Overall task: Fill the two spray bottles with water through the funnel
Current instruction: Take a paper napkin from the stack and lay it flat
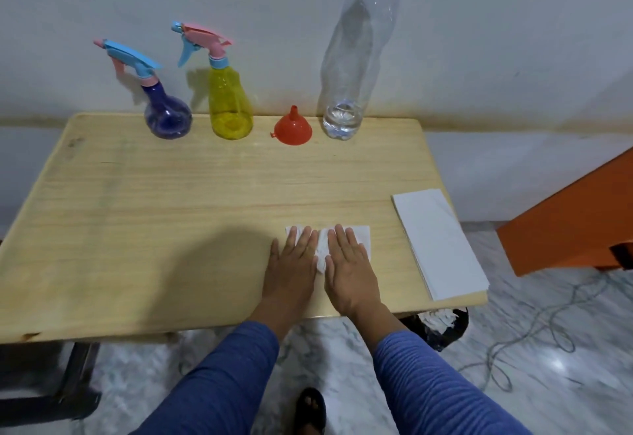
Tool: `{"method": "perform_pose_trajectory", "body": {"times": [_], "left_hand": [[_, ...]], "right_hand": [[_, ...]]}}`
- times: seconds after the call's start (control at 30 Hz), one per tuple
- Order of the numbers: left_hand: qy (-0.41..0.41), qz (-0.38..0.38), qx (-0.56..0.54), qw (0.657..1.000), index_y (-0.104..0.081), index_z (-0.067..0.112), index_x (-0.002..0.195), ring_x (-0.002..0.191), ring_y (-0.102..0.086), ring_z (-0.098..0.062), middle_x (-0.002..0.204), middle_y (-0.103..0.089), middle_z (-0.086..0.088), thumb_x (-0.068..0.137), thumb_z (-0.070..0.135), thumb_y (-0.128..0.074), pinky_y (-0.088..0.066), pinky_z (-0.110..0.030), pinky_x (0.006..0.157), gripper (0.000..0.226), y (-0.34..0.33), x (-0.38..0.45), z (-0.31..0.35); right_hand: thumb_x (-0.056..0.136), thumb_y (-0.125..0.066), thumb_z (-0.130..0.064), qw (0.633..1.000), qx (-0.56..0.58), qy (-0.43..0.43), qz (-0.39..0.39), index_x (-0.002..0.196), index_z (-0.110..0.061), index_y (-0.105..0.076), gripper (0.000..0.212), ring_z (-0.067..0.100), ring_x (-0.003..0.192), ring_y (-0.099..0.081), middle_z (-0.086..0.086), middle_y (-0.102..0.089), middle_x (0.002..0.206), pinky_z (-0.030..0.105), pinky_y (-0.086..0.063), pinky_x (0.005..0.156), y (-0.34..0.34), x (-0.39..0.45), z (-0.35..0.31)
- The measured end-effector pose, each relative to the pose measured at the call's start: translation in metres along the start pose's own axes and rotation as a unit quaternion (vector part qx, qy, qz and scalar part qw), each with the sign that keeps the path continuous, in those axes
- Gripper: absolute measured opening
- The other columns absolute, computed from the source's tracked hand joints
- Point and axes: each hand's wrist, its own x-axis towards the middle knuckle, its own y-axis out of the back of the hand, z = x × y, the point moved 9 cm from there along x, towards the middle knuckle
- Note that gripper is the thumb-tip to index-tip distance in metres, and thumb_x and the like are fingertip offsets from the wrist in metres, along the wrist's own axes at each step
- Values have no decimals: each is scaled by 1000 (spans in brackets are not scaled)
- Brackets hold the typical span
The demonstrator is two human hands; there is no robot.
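Both hands are lying flat with straight fingers, pressing on a crumpled white tissue [356, 236] at the near edge of the wooden table [171, 194]; the left hand [291, 263] is covering its left part and the right hand [349, 263] its right, neither curling round anything. This is looking like wiping or blotting, not pouring. Well ahead of the fingertips, along the far edge, the blue spray bottle [168, 116] and the yellow spray bottle [230, 105] are standing upright with their trigger heads on, both appearing to hold liquid. The red funnel [293, 128] is sitting mouth-down just right of them, and the tall clear water bottle [356, 57], capped and nearly empty, is standing beyond the right hand. A stack of white tissues [442, 246] is lying to the right of the hands. Judging by this, filling seems done; the next move probably calls for lifting the tissue away.
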Motion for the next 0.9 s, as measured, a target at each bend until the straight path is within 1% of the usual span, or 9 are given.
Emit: {"method": "perform_pose_trajectory", "body": {"times": [0.2, 0.27, 0.33, 0.47, 0.63, 0.7, 0.83, 0.87, 0.9], "left_hand": [[7, -8, 23, 1000, 5, 18, 149, 144, 11, -18, 158, 7, 4, 103, 28, -16, 2, -44, 115, 52, -5, -27, -27], [24, 1, 20, 1000, 5, 19, 149, 144, 10, -18, 158, 6, 5, 103, 27, -16, 2, -43, 115, 51, -2, -39, -50], [47, 14, 17, 999, 4, 20, 149, 145, 9, -18, 158, 5, 5, 102, 27, -16, 0, -43, 115, 51, 2, -55, -83], [95, 31, 13, 995, 4, 18, 149, 145, 7, -20, 158, 5, 3, 102, 24, -20, -4, -45, 115, 53, 10, -97, -161], [147, 41, 21, 988, 3, 18, 149, 145, 6, -19, 158, 5, 3, 102, 23, -23, -5, -45, 115, 54, 17, -147, -253], [153, 45, 8, 987, 2, 18, 149, 145, 5, -20, 158, 5, 3, 101, 22, -26, -5, -46, 115, 55, 19, -150, -267], [143, 41, 21, 989, -1, 16, 149, 145, 2, -21, 158, 1, 2, 102, 24, -21, -9, -47, 114, 52, 22, -149, -265], [135, 39, 24, 990, -1, 15, 149, 145, 2, -21, 158, 1, 2, 102, 24, -21, -9, -47, 114, 52, 21, -150, -261], [133, 38, 29, 990, 0, 15, 149, 145, 3, -21, 158, 1, 2, 102, 25, -22, -9, -46, 114, 52, 21, -149, -259]], "right_hand": [[74, 16, -46, 999, -7, 9, -36, 150, -10, -4, 86, 19, 146, 10, 4, 5, 159, 27, 14, 110, -15, -12, -34], [88, 6, -42, 999, -11, 13, -52, 150, -10, -2, 70, 19, 146, 11, 4, 7, 159, 27, 13, 111, -25, -14, -58], [102, -15, -28, 997, -20, 20, -72, 150, -10, 1, 53, 19, 146, 13, 4, 10, 159, 30, 11, 114, -39, -15, -87], [102, -29, -19, 994, -15, 74, -75, 150, -8, -4, 55, 23, 147, 8, 8, 5, 159, 38, 3, 118, -72, -19, -165], [98, -36, -20, 988, 16, 141, -56, 146, -2, -22, 54, 33, 146, -10, 16, -16, 156, 48, -11, 116, -110, -32, -263], [96, -34, -24, 987, 22, 150, -48, 144, -1, -28, 53, 35, 144, -16, 17, -22, 154, 49, -15, 115, -113, -32, -277], [92, -38, -15, 990, -5, 137, -20, 142, 1, -33, 52, 36, 142, -23, 19, -28, 152, 52, -24, 112, -112, -25, -272], [93, -38, -13, 991, -9, 131, -37, 144, 0, -28, 54, 35, 143, -18, 18, -23, 154, 51, -22, 114, -115, -27, -268], [95, -36, -12, 989, -13, 138, -47, 147, -1, -19, 55, 32, 146, -9, 15, -13, 157, 48, -14, 117, -118, -27, -266]]}}
